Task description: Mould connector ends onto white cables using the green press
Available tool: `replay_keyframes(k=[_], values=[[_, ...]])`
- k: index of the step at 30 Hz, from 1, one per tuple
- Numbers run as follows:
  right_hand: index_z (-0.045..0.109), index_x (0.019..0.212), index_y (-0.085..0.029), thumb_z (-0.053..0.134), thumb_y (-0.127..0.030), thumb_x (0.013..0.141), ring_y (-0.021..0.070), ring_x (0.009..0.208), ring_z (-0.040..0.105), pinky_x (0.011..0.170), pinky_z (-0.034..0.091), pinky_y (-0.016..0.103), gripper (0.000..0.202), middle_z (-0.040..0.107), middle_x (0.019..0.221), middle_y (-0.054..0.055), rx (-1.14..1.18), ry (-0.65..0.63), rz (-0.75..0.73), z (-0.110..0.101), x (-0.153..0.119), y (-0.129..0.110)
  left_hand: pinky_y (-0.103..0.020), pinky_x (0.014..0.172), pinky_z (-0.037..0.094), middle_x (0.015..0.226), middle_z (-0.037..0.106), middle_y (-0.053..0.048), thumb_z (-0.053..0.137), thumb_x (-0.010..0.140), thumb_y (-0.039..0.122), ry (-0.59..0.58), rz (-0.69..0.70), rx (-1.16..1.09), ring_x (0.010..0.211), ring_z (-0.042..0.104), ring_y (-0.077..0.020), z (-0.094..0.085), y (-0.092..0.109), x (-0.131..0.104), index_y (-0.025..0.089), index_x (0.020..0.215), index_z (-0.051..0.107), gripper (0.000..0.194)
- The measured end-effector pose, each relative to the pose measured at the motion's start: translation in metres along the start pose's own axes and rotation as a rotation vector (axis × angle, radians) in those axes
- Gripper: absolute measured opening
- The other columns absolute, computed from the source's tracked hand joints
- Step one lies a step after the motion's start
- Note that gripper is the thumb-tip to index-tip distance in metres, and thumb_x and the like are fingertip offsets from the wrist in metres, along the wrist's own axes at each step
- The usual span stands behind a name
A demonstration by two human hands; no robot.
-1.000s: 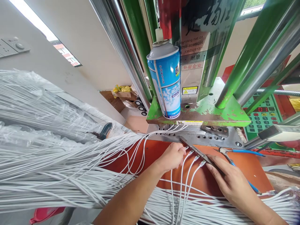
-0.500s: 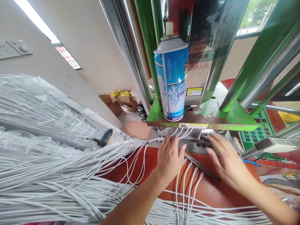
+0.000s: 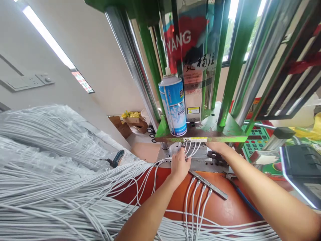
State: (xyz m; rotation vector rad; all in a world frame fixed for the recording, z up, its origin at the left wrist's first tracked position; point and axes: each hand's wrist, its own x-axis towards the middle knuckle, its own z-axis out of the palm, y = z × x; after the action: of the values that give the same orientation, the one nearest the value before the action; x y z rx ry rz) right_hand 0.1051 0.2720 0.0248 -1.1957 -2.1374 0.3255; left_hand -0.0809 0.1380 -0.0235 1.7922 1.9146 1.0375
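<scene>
My left hand [image 3: 180,165] is at the front of the metal mould [image 3: 199,164], its fingers bent round several white cables [image 3: 194,150] that run up into the machine. My right hand [image 3: 216,146] reaches in under the green machine plate [image 3: 235,136], and its fingers are hidden there. Between my arms a narrow metal bar [image 3: 218,192] lies aslant on the orange-red surface [image 3: 180,201]. Several white cables with clear plugs [image 3: 203,188] are set along its edge and hang towards me.
A blue spray can [image 3: 174,107] stands on the plate, left of centre. Large heaps of white cables [image 3: 62,201] fill the left and front. A dark-handled tool [image 3: 116,158] rests on them. At right are a green button panel [image 3: 255,137] and a blue hose [image 3: 247,201].
My right hand has moved in under the machine plate. My left hand's fingers have curled more on the cables. The view has tilted up and the metal bar shows more fully.
</scene>
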Motion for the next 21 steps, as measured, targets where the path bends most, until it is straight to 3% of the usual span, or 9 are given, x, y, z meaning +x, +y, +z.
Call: replay_keyframes(k=[5,10,13,15,18,21], values=[[0.063,0.128,-0.019,0.064,-0.041,0.101,0.0225,0.108,0.066,0.091,0.059,0.043,0.034,0.064,0.129,0.009,0.005,0.102,0.012,-0.004,-0.008,-0.012,-0.031,0.078,0.046,0.083,0.066,-0.001,0.075,0.083,0.026,-0.126,0.014,-0.194,0.079,0.064,-0.0193,-0.024,0.013,0.012,0.019,0.097,0.056,0.025],[0.064,0.118,-0.016,0.063,-0.042,0.102,0.0191,0.095,0.067,0.085,0.058,0.040,0.031,0.067,0.113,0.007,0.033,0.172,0.051,-0.005,-0.045,-0.008,-0.031,0.073,0.051,0.079,0.070,-0.003,0.076,0.078,0.061,-0.450,-0.002,-0.480,0.071,0.069,-0.0196,-0.052,0.032,0.009,0.015,0.109,0.056,0.059],[0.062,0.106,-0.016,0.048,-0.044,0.107,0.0177,0.085,0.065,0.080,0.056,0.036,0.031,0.067,0.096,0.004,0.059,0.167,0.044,-0.011,-0.084,-0.010,-0.031,0.062,0.052,0.083,0.073,-0.009,0.071,0.075,0.075,-0.705,-0.109,-0.708,0.061,0.068,-0.0198,-0.061,0.043,-0.012,0.013,0.115,0.058,0.074],[0.058,0.102,-0.019,0.039,-0.044,0.109,0.0182,0.082,0.065,0.076,0.054,0.033,0.033,0.067,0.091,0.004,0.071,0.135,0.022,-0.015,-0.113,-0.015,-0.025,0.052,0.045,0.081,0.073,-0.009,0.068,0.081,0.073,-0.834,-0.233,-0.924,0.050,0.059,-0.0128,-0.062,0.050,-0.035,0.011,0.113,0.062,0.070],[0.056,0.101,-0.022,0.035,-0.046,0.109,0.0218,0.083,0.066,0.074,0.053,0.034,0.033,0.068,0.093,0.006,0.035,0.124,0.044,-0.017,-0.149,-0.023,-0.020,0.042,0.024,0.057,0.059,0.001,0.068,0.089,0.062,-0.833,-0.378,-1.152,0.037,0.032,-0.0039,-0.056,0.061,-0.076,0.009,0.099,0.067,0.053],[0.056,0.100,-0.021,0.034,-0.046,0.108,0.0275,0.085,0.066,0.073,0.050,0.040,0.034,0.067,0.096,0.010,-0.047,0.165,0.132,-0.014,-0.169,-0.024,-0.022,0.040,0.012,0.042,0.037,0.009,0.071,0.089,0.059,-0.775,-0.447,-1.205,0.035,0.018,-0.0042,-0.050,0.071,-0.110,0.013,0.083,0.063,0.047]])
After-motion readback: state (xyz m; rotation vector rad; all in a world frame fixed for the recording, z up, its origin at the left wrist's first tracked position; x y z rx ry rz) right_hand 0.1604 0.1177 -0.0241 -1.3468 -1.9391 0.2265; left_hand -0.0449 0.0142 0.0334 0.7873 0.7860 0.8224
